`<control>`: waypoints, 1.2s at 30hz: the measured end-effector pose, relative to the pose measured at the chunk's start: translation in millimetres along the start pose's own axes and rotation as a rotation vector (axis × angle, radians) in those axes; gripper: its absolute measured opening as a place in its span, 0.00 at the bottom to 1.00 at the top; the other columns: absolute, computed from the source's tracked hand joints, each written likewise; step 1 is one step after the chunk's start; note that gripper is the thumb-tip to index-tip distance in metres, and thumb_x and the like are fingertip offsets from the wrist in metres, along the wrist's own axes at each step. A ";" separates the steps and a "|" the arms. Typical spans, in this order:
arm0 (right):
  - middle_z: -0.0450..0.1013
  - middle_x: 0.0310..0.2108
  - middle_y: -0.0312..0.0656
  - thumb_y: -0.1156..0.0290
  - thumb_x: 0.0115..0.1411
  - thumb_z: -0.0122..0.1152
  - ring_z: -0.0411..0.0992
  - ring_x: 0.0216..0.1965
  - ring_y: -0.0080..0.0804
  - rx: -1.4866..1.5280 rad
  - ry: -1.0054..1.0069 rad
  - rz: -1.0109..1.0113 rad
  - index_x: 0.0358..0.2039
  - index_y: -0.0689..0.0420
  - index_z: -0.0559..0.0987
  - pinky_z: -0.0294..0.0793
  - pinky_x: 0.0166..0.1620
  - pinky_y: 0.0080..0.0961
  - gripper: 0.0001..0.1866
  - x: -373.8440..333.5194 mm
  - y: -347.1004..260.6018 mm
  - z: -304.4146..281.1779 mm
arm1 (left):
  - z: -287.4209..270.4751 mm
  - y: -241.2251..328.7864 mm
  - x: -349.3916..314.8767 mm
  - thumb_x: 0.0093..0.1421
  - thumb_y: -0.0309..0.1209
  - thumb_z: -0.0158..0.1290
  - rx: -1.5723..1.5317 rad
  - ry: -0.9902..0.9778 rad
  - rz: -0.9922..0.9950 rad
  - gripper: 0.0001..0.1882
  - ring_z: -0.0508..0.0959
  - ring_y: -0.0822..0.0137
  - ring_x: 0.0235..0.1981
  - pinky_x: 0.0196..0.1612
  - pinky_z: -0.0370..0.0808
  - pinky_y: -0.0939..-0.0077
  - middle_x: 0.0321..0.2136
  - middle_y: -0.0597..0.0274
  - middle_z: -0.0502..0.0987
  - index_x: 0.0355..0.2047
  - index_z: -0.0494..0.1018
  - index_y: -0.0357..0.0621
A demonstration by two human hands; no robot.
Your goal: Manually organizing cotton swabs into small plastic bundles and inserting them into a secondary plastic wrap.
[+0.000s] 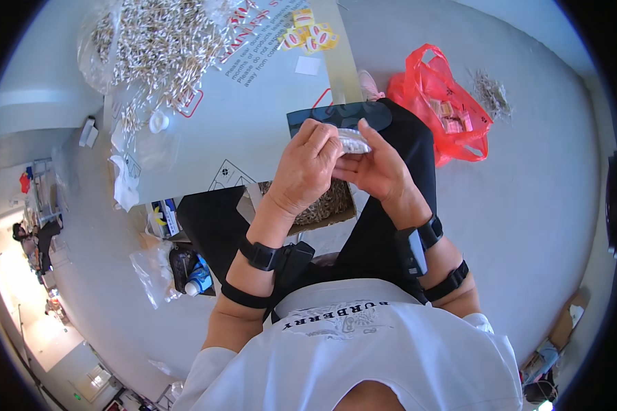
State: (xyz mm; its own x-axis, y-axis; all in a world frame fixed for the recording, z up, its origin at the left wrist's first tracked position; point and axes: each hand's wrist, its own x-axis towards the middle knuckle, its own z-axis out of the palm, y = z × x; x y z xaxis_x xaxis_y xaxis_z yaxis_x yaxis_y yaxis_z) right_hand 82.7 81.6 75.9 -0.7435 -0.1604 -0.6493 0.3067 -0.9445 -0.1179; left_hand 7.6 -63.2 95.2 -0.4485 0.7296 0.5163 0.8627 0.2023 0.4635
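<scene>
A small silvery-white bundle (354,141), perhaps in clear film, is held up between my two hands over the table's near right corner. My left hand (310,163) has its fingers curled in a pinch at the bundle's left end. Around the right end is my right hand (382,170), thumb raised and fingers bent underneath. What exactly the bundle contains is too small to make out. Just beyond my hands lies a dark, smooth panel (380,118) at the table edge. Below them, between my knees, is a cardboard box (332,220) with a mass of small brownish pieces inside.
Far left on the table (206,147) is a big heap of small white-and-brown sticks (161,44), beside a small white round container (159,122). Yellow packets (308,33) and a white card (308,65) lie at the far right. A red plastic bag (418,82) holding packs stands on the floor.
</scene>
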 end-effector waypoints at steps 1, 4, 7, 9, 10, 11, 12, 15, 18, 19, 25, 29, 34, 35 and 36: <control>0.75 0.34 0.47 0.66 0.66 0.54 0.77 0.37 0.38 -0.011 0.002 -0.004 0.42 0.64 0.74 0.78 0.49 0.45 0.12 -7.3 -2.7 -1.0 | -2.1 -0.4 -0.9 0.46 0.15 0.58 -0.003 0.011 0.000 0.10 0.74 0.56 0.35 0.34 0.75 0.65 0.32 0.59 0.72 0.29 0.71 0.36; 0.75 0.30 0.43 0.68 0.65 0.58 0.76 0.34 0.30 -0.625 0.221 -0.183 0.39 0.63 0.76 0.79 0.45 0.30 0.10 -16.2 -4.0 -11.1 | -9.2 -6.5 -5.8 0.47 0.14 0.57 -0.020 0.024 -0.086 0.10 0.73 0.55 0.35 0.34 0.74 0.64 0.32 0.58 0.72 0.29 0.70 0.36; 0.73 0.37 0.36 0.86 0.50 0.65 0.71 0.33 0.24 -1.283 0.088 -1.137 0.37 0.57 0.82 0.71 0.36 0.19 0.14 -21.2 6.0 -10.7 | -8.0 -11.6 -11.9 0.49 0.16 0.54 0.014 -0.026 -0.111 0.06 0.71 0.55 0.36 0.37 0.74 0.66 0.32 0.57 0.70 0.27 0.70 0.33; 0.72 0.38 0.38 0.86 0.47 0.66 0.71 0.33 0.27 -1.454 0.016 -1.252 0.36 0.56 0.82 0.72 0.36 0.22 0.15 -14.3 4.9 -5.3 | -6.4 -14.7 -16.4 0.49 0.16 0.54 0.000 -0.017 -0.115 0.06 0.71 0.55 0.36 0.37 0.74 0.65 0.32 0.57 0.70 0.27 0.70 0.33; 0.71 0.40 0.39 0.86 0.44 0.67 0.71 0.33 0.30 -1.617 -0.051 -1.373 0.35 0.56 0.82 0.73 0.36 0.24 0.16 -10.6 3.1 -1.9 | -5.7 -15.3 -16.8 0.49 0.16 0.54 0.000 -0.013 -0.116 0.06 0.71 0.55 0.36 0.37 0.74 0.65 0.32 0.57 0.70 0.27 0.70 0.33; 0.72 0.37 0.40 0.84 0.42 0.68 0.72 0.33 0.37 -1.672 -0.033 -1.401 0.32 0.56 0.82 0.74 0.36 0.29 0.15 -9.2 2.7 4.8 | -4.9 -15.8 -17.1 0.47 0.15 0.56 -0.011 -0.001 -0.131 0.09 0.72 0.55 0.36 0.37 0.74 0.64 0.32 0.58 0.71 0.28 0.70 0.34; 0.72 0.37 0.40 0.84 0.42 0.68 0.72 0.33 0.37 -1.675 -0.034 -1.401 0.32 0.56 0.82 0.74 0.36 0.29 0.15 -5.7 -0.2 6.1 | -4.3 -16.5 -17.5 0.45 0.14 0.59 -0.021 0.011 -0.145 0.12 0.74 0.55 0.36 0.36 0.74 0.64 0.33 0.59 0.73 0.29 0.70 0.36; 0.74 0.34 0.39 0.81 0.42 0.69 0.73 0.34 0.38 -1.818 -0.090 -1.490 0.29 0.57 0.80 0.74 0.36 0.31 0.12 0.4 -7.1 8.9 | -3.5 -18.5 -16.3 0.46 0.16 0.56 -0.039 0.003 -0.111 0.07 0.73 0.56 0.37 0.38 0.75 0.65 0.32 0.58 0.72 0.27 0.72 0.34; 0.75 0.32 0.38 0.79 0.42 0.70 0.73 0.35 0.39 -1.851 -0.090 -1.480 0.26 0.57 0.78 0.75 0.36 0.32 0.10 0.2 -7.9 15.0 | -3.0 -21.1 -14.2 0.44 0.16 0.57 -0.069 0.057 -0.069 0.07 0.73 0.58 0.37 0.38 0.76 0.67 0.30 0.59 0.74 0.25 0.73 0.34; 0.75 0.32 0.38 0.79 0.42 0.69 0.73 0.35 0.39 -1.848 -0.112 -1.471 0.25 0.57 0.78 0.75 0.37 0.32 0.09 0.3 -7.8 16.8 | -3.3 -21.5 -14.1 0.44 0.16 0.57 -0.068 0.057 -0.072 0.07 0.73 0.58 0.37 0.38 0.76 0.67 0.30 0.59 0.74 0.25 0.73 0.34; 0.74 0.30 0.38 0.80 0.40 0.68 0.72 0.34 0.39 -1.938 -0.151 -1.514 0.23 0.58 0.76 0.74 0.38 0.33 0.09 1.5 -7.3 19.0 | -1.7 -20.0 -10.1 0.42 0.15 0.56 -0.031 0.061 -0.069 0.07 0.72 0.59 0.34 0.36 0.74 0.68 0.29 0.59 0.74 0.24 0.73 0.35; 0.74 0.29 0.40 0.84 0.41 0.67 0.71 0.33 0.40 -1.925 -0.177 -1.487 0.23 0.60 0.74 0.72 0.35 0.31 0.10 0.3 -5.9 21.9 | -3.6 -18.3 -10.5 0.41 0.15 0.56 -0.039 0.055 -0.087 0.07 0.71 0.57 0.33 0.36 0.73 0.67 0.28 0.59 0.73 0.23 0.71 0.35; 0.70 0.28 0.42 0.82 0.42 0.63 0.69 0.33 0.43 -1.968 -0.219 -1.521 0.24 0.60 0.72 0.71 0.36 0.34 0.10 -1.7 -3.2 27.4 | -10.7 -8.3 -9.9 0.40 0.14 0.57 0.030 0.127 -0.055 0.10 0.72 0.55 0.31 0.32 0.72 0.65 0.27 0.58 0.73 0.22 0.67 0.36; 0.68 0.28 0.43 0.80 0.42 0.61 0.68 0.33 0.44 -2.064 -0.262 -1.529 0.24 0.60 0.70 0.70 0.38 0.36 0.09 2.3 -2.9 25.3 | -6.8 -13.0 -14.5 0.40 0.14 0.56 0.058 0.060 -0.042 0.10 0.71 0.54 0.31 0.32 0.71 0.64 0.27 0.58 0.72 0.22 0.67 0.37; 0.68 0.28 0.43 0.80 0.42 0.61 0.68 0.33 0.44 -2.063 -0.263 -1.534 0.24 0.60 0.70 0.70 0.38 0.36 0.09 5.6 -1.1 22.8 | -4.7 -16.5 -18.1 0.40 0.14 0.55 0.088 -0.007 -0.028 0.10 0.71 0.54 0.31 0.32 0.71 0.64 0.27 0.58 0.71 0.22 0.67 0.37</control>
State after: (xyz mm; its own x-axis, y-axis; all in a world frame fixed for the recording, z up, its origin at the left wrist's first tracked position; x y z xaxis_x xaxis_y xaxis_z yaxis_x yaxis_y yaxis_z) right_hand 64.6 75.1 89.6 -0.8476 -0.1651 0.5042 -0.4153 0.7980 -0.4368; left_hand 0.4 -82.8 81.5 -0.4716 0.7270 0.4991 0.8670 0.2789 0.4129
